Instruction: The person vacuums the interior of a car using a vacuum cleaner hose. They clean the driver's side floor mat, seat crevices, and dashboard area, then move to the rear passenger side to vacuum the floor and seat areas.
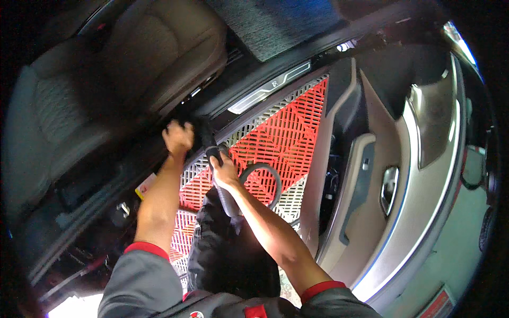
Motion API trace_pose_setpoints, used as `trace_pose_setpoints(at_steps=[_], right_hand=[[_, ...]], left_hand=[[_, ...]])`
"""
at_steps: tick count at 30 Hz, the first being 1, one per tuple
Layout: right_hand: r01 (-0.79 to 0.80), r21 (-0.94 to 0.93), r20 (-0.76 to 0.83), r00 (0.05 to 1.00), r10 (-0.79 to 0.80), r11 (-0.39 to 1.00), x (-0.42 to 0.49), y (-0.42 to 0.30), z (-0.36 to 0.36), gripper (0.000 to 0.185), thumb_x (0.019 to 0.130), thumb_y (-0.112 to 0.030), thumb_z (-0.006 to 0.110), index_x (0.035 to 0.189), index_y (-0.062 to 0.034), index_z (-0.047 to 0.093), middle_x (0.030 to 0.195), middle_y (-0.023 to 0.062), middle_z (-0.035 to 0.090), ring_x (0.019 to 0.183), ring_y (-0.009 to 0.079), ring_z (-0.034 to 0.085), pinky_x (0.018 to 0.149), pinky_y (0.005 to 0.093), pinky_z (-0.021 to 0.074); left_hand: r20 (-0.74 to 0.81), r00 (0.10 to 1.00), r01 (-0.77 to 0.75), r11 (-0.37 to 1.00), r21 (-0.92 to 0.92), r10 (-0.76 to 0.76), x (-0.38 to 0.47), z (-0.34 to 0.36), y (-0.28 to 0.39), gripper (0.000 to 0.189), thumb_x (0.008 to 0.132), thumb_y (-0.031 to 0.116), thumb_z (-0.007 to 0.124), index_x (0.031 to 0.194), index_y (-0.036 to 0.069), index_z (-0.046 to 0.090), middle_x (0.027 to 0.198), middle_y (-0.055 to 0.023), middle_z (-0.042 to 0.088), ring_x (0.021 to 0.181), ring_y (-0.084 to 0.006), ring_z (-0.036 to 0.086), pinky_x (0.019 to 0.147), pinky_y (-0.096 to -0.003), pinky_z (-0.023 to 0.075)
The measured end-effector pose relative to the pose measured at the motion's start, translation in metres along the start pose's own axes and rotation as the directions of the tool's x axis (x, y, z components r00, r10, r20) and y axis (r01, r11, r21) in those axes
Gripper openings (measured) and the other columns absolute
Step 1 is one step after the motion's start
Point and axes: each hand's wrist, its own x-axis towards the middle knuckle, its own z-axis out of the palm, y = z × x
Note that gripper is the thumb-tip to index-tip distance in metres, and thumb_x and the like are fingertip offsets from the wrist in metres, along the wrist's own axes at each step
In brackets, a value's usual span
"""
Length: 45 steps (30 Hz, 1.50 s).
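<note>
My right hand (225, 171) is wrapped around the handle of a black vacuum cleaner wand (212, 154). A ribbed hose (227, 202) runs down from the handle past my legs. The wand's far end points into the dark gap between the door sill and the seat base, and its tip is hard to make out there. To the left of the wand, my left hand (177, 136) is at the lower edge of the car seat (159, 55) with its fingers bent. Whether those fingers grip anything is hidden in shadow.
An open car door (381, 167) with an armrest stands to the right. A metal sill plate (270, 87) and a carpeted floor (274, 28) lie ahead. Below are red and white grid floor tiles (282, 139) with a looped hose (277, 179) on them. A latch striker (124, 209) projects at left.
</note>
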Motion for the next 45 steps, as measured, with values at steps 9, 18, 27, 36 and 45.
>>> trace_pose_setpoints(at_steps=[9, 18, 27, 36, 45], right_hand=[[0.104, 0.249, -0.171, 0.983, -0.062, 0.963, -0.289, 0.247, -0.047, 0.045, 0.1, -0.029, 0.05, 0.137, -0.0036, 0.05, 0.119, 0.0167, 0.063, 0.106, 0.0176, 0.061, 0.094, 0.0294, 0.0443], [0.7, 0.177, -0.777, -0.333, 0.535, 0.692, -0.752, 0.304, -0.255, 0.046, 0.093, -0.038, 0.045, 0.115, 0.0006, 0.061, 0.114, 0.0177, 0.062, 0.097, 0.0322, 0.061, 0.083, 0.0454, 0.053], [0.863, -0.106, -0.891, -0.304, 0.339, 0.494, -0.789, 0.141, -0.236, 0.051, 0.095, -0.038, 0.042, 0.128, -0.0013, 0.056, 0.128, 0.0166, 0.059, 0.111, 0.0319, 0.058, 0.096, 0.0465, 0.0461], [0.912, -0.056, -0.913, -0.212, 0.349, 0.407, -0.774, 0.096, -0.133, 0.047, 0.099, -0.038, 0.039, 0.119, -0.001, 0.06, 0.114, 0.0093, 0.063, 0.097, 0.0237, 0.058, 0.082, 0.0386, 0.0473], [0.837, 0.041, -0.973, 0.157, -0.169, 0.545, -0.756, -0.052, 0.091, 0.037, 0.1, -0.022, 0.043, 0.113, 0.0035, 0.068, 0.108, 0.0078, 0.068, 0.1, 0.017, 0.061, 0.091, 0.0302, 0.0451]], left_hand=[[0.314, 0.856, 0.285, 0.131, -0.949, 0.41, -0.289, -0.053, 0.084, 0.018, 0.082, 0.007, 0.064, 0.098, -0.001, 0.064, 0.089, -0.0108, 0.07, 0.077, -0.0184, 0.068, 0.065, -0.0308, 0.0547], [-0.084, -0.372, -0.715, -0.343, -0.61, 0.924, -0.632, -0.381, 0.06, 0.02, 0.078, 0.013, 0.06, 0.094, 0.003, 0.055, 0.082, -0.0141, 0.066, 0.084, -0.0321, 0.067, 0.074, -0.0429, 0.0523], [-0.078, -0.401, -0.825, -0.397, -0.402, 0.913, -0.753, -0.555, -0.035, 0.02, 0.079, 0.013, 0.058, 0.084, -0.002, 0.071, 0.075, -0.0206, 0.068, 0.068, -0.0338, 0.068, 0.068, -0.061, 0.0544], [0.282, -0.282, -0.872, -0.123, -0.473, 0.917, -0.74, -0.554, -0.202, 0.046, 0.068, 0.02, 0.071, 0.104, 0.0, 0.051, 0.077, -0.0179, 0.065, 0.074, -0.038, 0.067, 0.064, -0.0481, 0.0525], [0.026, -0.125, -0.737, -0.076, -0.672, 0.992, -0.822, -0.468, -0.276, 0.058, 0.072, 0.027, 0.075, 0.117, 0.002, 0.049, 0.095, -0.0242, 0.063, 0.093, -0.0439, 0.062, 0.078, -0.049, 0.0487]])
